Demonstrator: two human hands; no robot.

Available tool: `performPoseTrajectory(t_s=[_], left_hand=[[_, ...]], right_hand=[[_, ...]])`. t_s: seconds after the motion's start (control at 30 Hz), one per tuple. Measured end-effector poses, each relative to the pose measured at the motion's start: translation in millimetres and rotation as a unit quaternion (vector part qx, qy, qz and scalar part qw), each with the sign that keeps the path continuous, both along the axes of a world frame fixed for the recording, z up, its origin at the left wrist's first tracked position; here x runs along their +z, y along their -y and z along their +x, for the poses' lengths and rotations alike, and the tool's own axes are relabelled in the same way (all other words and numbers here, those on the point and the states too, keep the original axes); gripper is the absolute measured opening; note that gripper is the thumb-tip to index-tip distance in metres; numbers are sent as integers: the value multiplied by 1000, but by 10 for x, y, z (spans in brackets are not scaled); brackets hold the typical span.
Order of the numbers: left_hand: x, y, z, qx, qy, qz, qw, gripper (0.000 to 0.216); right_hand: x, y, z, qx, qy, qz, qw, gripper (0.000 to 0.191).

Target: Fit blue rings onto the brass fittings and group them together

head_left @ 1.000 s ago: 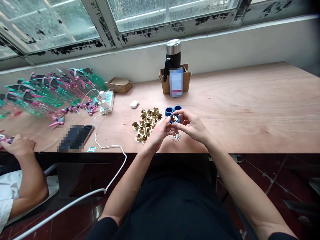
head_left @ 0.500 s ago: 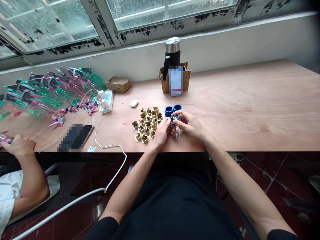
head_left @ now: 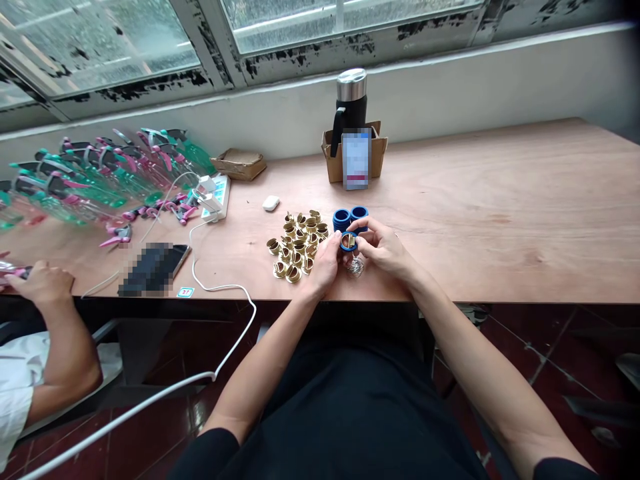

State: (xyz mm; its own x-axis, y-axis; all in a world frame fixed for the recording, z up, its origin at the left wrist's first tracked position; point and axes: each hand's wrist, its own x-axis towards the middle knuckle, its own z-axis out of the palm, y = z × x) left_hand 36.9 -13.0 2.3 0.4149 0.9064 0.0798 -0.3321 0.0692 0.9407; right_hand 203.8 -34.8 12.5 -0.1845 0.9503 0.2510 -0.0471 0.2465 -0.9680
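Note:
My left hand (head_left: 326, 264) and my right hand (head_left: 384, 248) meet above the table, fingers closed around a blue ring (head_left: 349, 250). Inside that ring sits a gold-coloured metal piece (head_left: 349, 239), its opening turned up toward me. Just behind my fingers stand two stacks of blue rings (head_left: 342, 217). Left of my left hand lies a cluster of several gold-coloured metal pieces (head_left: 299, 245), each cup-like with a flange. A tangle of thin silvery wire or rings (head_left: 355, 267) rests below my fingers.
Behind my hands stand a phone (head_left: 356, 160), a cardboard box (head_left: 379, 157) and a flask (head_left: 351, 100). Leftward are a white case (head_left: 271, 203), power strip (head_left: 219, 193), cable (head_left: 227, 288), dark phone (head_left: 153, 268) and many pink and green pliers (head_left: 120, 160). Another person's hand (head_left: 47, 283) holds pliers.
The ring and its gold-coloured piece have tilted, so the opening faces me more. My right fingers have shifted slightly along the rim. The whole view has moved a little.

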Motion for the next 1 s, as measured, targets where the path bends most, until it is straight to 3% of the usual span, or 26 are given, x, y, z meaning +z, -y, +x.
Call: performPoseTrajectory(t_s=[0.4, 0.7, 1.0], left_hand=[[-57, 10, 15, 3, -107, 55, 993, 53], [-50, -9, -13, 3, -81, 33, 996, 51], [-25, 0, 9, 12, -61, 10, 998, 47]], right_hand=[[-2, -30, 28, -37, 48, 11, 998, 34], [51, 21, 8, 8, 7, -10, 1000, 32], [1, -13, -2, -57, 23, 32, 998, 29]])
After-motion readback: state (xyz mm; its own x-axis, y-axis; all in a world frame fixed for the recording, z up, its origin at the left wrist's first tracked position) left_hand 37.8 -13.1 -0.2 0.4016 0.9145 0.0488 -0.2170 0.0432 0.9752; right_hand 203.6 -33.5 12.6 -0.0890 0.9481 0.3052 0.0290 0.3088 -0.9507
